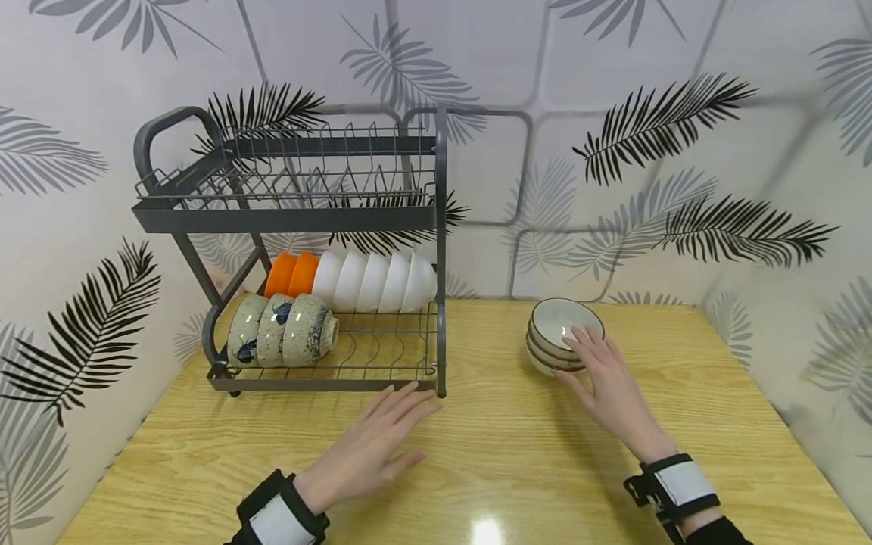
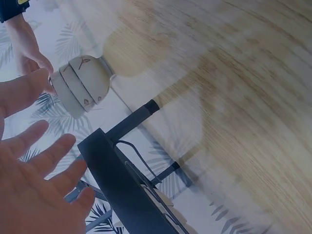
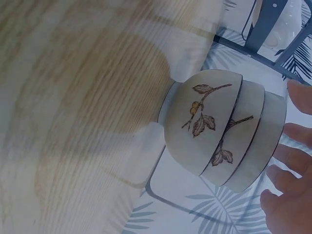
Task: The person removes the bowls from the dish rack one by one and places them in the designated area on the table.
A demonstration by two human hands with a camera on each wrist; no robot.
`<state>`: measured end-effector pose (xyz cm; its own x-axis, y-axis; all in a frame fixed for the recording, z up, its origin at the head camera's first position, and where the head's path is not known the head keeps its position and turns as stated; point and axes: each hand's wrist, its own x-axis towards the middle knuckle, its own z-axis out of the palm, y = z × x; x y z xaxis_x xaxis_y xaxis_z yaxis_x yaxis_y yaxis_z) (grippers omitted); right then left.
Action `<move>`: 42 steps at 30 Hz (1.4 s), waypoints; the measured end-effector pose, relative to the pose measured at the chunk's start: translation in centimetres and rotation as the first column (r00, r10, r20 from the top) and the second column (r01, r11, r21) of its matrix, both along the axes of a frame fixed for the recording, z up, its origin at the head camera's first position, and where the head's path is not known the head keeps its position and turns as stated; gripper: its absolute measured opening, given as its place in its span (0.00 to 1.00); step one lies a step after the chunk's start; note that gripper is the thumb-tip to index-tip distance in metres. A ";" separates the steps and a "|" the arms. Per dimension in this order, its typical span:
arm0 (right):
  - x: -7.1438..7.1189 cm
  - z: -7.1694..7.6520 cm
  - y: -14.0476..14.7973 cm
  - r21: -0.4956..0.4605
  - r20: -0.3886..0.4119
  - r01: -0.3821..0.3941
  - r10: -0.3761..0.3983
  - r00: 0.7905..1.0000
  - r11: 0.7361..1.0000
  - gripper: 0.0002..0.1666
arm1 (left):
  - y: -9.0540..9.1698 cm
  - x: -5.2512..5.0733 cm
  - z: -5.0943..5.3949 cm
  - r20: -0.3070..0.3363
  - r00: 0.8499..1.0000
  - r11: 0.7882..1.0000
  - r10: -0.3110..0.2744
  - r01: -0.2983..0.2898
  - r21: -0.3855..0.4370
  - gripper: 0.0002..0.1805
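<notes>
A stack of three off-white bowls [image 1: 545, 352] stands upright on the wooden table, right of the rack; brown sprigs decorate their sides [image 3: 200, 114]. At the top bowl's near right rim is my right hand [image 1: 609, 386], its fingers reaching over the rim and its thumb beside the stack. In the right wrist view those fingers [image 3: 287, 180] look loosely extended; whether they touch the rim I cannot tell. My left hand [image 1: 371, 450] hovers in front of the rack's lower front bar, fingers spread and holding nothing. The left wrist view shows its palm and fingers [image 2: 53, 151].
A dark two-tier dish rack [image 1: 286, 221] stands at the left. On its lower tier, speckled bowls [image 1: 300, 333] lie sideways in front of orange bowls [image 1: 278, 276] and several white bowls [image 1: 375, 281]. Leaf-patterned covering [image 1: 477, 189] backs the table [image 1: 490, 454].
</notes>
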<state>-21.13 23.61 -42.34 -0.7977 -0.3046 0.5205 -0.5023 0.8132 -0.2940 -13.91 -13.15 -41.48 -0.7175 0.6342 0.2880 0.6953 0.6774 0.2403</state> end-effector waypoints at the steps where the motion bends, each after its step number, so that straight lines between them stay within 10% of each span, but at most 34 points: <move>1: 0.2 0.0 0.0 -0.005 0.000 -0.004 0.004 1.000 1.000 0.33 | -0.1 0.0 0.0 0.005 1.000 1.000 0.010 -0.010 0.002 0.36; 25: 3.8 0.3 -0.5 -0.128 -0.011 -0.097 0.097 0.995 0.987 0.30 | -2.5 -1.4 2.2 -0.082 0.953 0.928 0.293 -0.262 0.265 0.36; 42: 4.7 0.0 -1.3 -0.193 -0.115 -0.191 0.171 0.978 0.962 0.29 | -5.4 -2.9 4.1 -0.054 0.904 0.798 0.425 -0.346 0.493 0.34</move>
<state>-16.43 22.31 -42.30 -0.6816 -0.3201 0.6580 -0.6699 0.6348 -0.3851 -16.77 -18.59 -37.34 -0.7952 0.0783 0.6012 0.4543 0.7336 0.5054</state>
